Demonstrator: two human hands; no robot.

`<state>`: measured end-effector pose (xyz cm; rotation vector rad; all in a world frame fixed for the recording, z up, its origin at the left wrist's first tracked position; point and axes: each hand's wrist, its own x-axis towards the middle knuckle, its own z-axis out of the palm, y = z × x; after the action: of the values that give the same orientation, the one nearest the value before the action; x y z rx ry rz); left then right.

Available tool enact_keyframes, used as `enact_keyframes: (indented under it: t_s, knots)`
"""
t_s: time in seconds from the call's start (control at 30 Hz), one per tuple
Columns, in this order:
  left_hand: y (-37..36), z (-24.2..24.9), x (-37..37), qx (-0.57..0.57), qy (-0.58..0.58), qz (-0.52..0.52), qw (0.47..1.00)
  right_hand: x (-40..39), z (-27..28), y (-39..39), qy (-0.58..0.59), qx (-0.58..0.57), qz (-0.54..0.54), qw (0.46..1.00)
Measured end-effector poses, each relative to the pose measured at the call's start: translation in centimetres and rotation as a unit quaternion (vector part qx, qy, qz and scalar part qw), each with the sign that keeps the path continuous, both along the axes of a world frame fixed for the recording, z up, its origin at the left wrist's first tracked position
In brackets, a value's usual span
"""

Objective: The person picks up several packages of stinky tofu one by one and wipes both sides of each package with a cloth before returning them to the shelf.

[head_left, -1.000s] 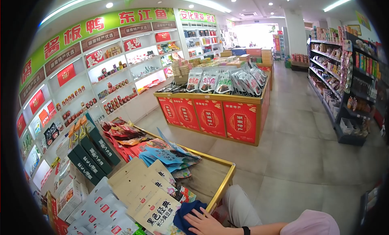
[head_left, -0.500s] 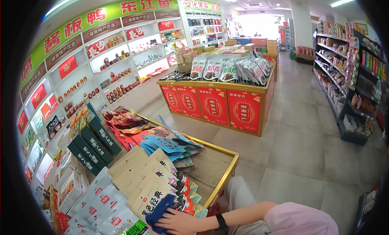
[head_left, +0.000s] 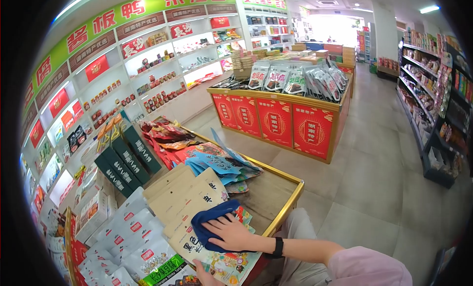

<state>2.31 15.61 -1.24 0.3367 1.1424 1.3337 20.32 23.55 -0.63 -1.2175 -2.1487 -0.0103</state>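
My right hand (head_left: 229, 233), with a black band at the wrist, presses a dark blue cloth (head_left: 217, 218) against the front of a beige snack bag (head_left: 189, 244). Its fingers are spread over the cloth and hold it to the bag. At the bottom edge of the view, my left hand (head_left: 207, 277) grips the lower left edge of the same bag, with part of the hand cut off by the frame. More beige bags lean in a row behind this one.
White snack bags (head_left: 130, 236) with a green label (head_left: 165, 271) stand to the left. Dark green boxes (head_left: 125, 160) and blue bags (head_left: 217, 163) sit further back on the gold-edged display stand (head_left: 283, 207). Beyond are a red-panelled stand (head_left: 276, 121) and shelves (head_left: 419, 84).
The right hand and cloth have moved up and right across the bag, and the cloth is spread wider. My left hand has come into view at the bag's edge. The camera view has shifted.
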Motion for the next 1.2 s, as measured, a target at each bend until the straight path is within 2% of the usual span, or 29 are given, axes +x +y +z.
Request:
enact_keyframes:
  t_s: [0.07, 0.13, 0.2, 0.3, 0.4, 0.43, 0.5, 0.67, 0.73, 0.87, 0.93, 1.0, 1.03, 1.07, 1.1, 1.2]
  knots:
    - [0.1, -0.3, -0.1, -0.026, 0.078, 0.000, 0.997, 0.5, -0.1, -1.1, -0.003, -0.003, 0.005, 1.000]
    - [0.6, -2.1, -0.7, -0.010, 0.052, 0.012, 0.999, 0.8, -0.6, -2.6, -0.003, 0.004, -0.040, 0.999]
    - [0.4, -2.5, -0.7, 0.022, 0.093, 0.010, 0.995, 1.0, -1.4, -4.3, -0.014, 0.022, -0.045, 0.999]
    - [0.3, -1.3, -0.4, -0.017, 0.096, 0.019, 0.995, 1.6, -2.1, -6.9, -0.011, -0.027, -0.052, 0.998]
    - [1.4, -4.1, -1.7, -0.037, 0.115, -0.001, 0.993, 1.8, -2.1, -9.2, 0.007, -0.056, -0.048, 0.997]
    - [1.2, -4.2, -1.5, -0.042, 0.113, 0.003, 0.993, 1.8, -1.7, -9.9, -0.012, -0.052, -0.047, 0.997]
    - [1.1, -4.0, -0.7, 0.098, -0.036, 0.046, 0.993, 1.7, -1.6, -10.7, -0.010, -0.054, -0.037, 0.998]
    - [1.3, -4.5, -1.1, 0.107, -0.012, 0.030, 0.994, 1.2, -1.6, -13.1, -0.042, -0.090, -0.018, 0.995]
    - [1.2, -4.5, -1.0, 0.098, -0.019, 0.041, 0.994, 1.5, -2.7, -13.7, -0.005, -0.063, -0.011, 0.998]
    - [0.9, -3.9, -0.9, 0.057, 0.015, 0.042, 0.997, 2.6, -3.4, -13.5, 0.123, -0.113, 0.001, 0.986]
    - [0.9, -3.6, -0.8, 0.074, -0.020, 0.001, 0.997, 3.0, -3.7, -13.6, 0.147, -0.102, -0.029, 0.983]
    - [0.5, -3.3, -0.8, 0.082, -0.037, -0.003, 0.996, 3.7, -5.7, -13.4, 0.289, -0.136, -0.047, 0.946]
    - [0.6, -3.2, -0.7, 0.089, -0.060, -0.018, 0.994, 4.3, -7.1, -13.3, 0.425, -0.200, -0.058, 0.881]
    - [0.6, -3.2, -0.6, 0.096, -0.057, -0.011, 0.994, 4.8, -7.4, -12.9, 0.547, -0.261, -0.068, 0.793]
    - [0.6, -3.1, -0.5, 0.089, -0.054, -0.007, 0.995, 5.8, -7.5, -12.7, 0.690, -0.262, 0.011, 0.674]
    - [0.3, -3.0, 0.1, 0.092, -0.073, -0.001, 0.993, 9.1, -5.6, -12.1, 0.845, -0.275, 0.094, 0.449]
